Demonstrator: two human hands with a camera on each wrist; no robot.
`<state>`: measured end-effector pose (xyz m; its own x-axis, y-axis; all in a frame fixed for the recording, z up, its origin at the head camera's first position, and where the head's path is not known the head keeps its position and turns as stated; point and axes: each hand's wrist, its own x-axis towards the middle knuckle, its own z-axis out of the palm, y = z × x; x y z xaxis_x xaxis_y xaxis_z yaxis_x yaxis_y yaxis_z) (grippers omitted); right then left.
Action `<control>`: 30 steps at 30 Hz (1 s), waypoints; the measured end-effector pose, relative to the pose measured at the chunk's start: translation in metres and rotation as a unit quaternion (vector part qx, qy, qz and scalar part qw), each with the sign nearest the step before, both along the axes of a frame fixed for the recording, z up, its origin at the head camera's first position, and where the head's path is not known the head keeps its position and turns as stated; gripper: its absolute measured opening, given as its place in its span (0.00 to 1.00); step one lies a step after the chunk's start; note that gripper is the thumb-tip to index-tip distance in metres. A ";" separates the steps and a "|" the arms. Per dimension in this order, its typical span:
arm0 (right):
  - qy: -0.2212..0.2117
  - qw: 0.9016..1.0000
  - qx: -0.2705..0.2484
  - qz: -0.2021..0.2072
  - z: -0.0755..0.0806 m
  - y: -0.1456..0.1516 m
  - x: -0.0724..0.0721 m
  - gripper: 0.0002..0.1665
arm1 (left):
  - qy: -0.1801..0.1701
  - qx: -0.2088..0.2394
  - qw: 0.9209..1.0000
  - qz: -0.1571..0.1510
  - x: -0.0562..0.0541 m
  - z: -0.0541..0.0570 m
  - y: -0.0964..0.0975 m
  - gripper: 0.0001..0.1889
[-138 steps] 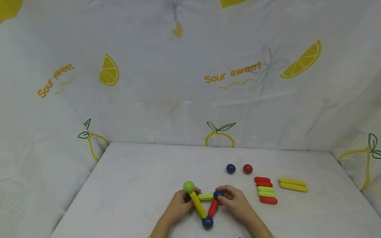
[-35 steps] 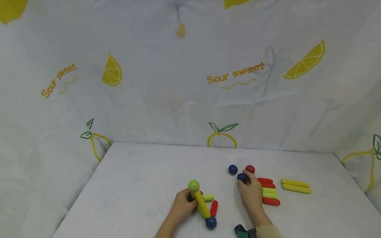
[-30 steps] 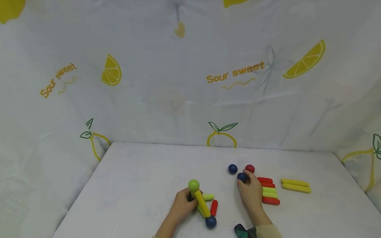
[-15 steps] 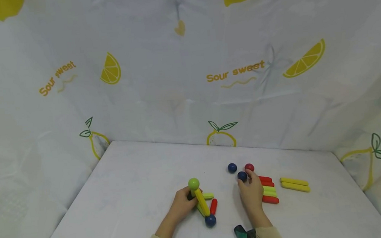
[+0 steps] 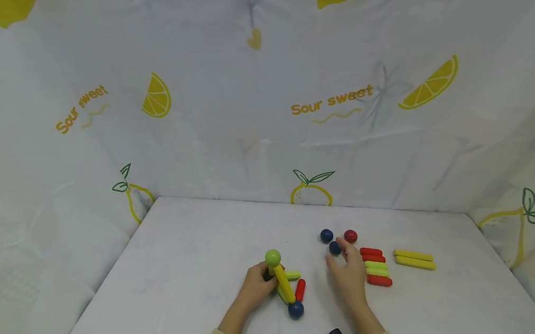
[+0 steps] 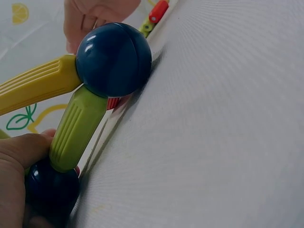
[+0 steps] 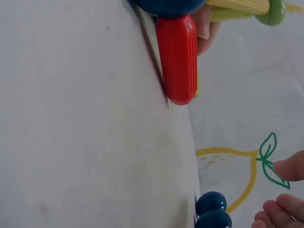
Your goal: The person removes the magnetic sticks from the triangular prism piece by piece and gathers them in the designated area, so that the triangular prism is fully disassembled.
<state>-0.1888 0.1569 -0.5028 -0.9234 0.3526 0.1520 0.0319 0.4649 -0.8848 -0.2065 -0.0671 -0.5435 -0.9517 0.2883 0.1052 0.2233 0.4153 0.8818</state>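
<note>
My left hand (image 5: 253,287) grips a dark blue ball (image 6: 52,187) at the base of a magnetic stick-and-ball structure. A short lime rod (image 6: 78,130) joins it to another blue ball (image 5: 296,309) at the front. From there a long yellow rod (image 5: 284,284) slants up to a green ball (image 5: 273,257), and a red rod (image 5: 300,290) points backward with its far end free. Another lime rod (image 5: 293,275) sticks out rightward. My right hand (image 5: 350,279) has thumb and fingers spread apart, close by a loose blue ball (image 5: 334,248) on the table.
Behind the right hand lie a second blue ball (image 5: 326,235) and a red ball (image 5: 350,236). To its right are several short red and lime rods (image 5: 376,267) in a stack, then two long yellow rods (image 5: 414,259). A lemon-print cloth (image 5: 243,110) hangs behind the white table (image 5: 197,242).
My right hand took the blue ball off the structure's right corner, carried it beside the other loose balls and let it go, drawing back slightly. My left hand kept its grip.
</note>
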 end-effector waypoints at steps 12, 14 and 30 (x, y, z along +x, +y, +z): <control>0.028 0.972 -0.067 0.224 0.021 -0.049 0.016 0.26 | 0.016 -0.014 1.000 0.005 0.001 0.002 -0.001 0.10; 0.024 0.962 -0.080 0.259 0.024 -0.057 0.016 0.27 | 0.025 -0.016 1.000 0.004 0.001 0.002 -0.001 0.10; 0.023 0.947 -0.048 0.318 0.057 -0.076 0.015 0.25 | 0.119 0.201 0.963 -0.130 -0.001 0.004 -0.007 0.19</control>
<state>-0.1739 0.0814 -0.4454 -0.9470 -0.2572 0.1923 -0.2664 0.2948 -0.9177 -0.2075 -0.0745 -0.5396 -0.7877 0.4038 0.4652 0.4900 -0.0471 0.8705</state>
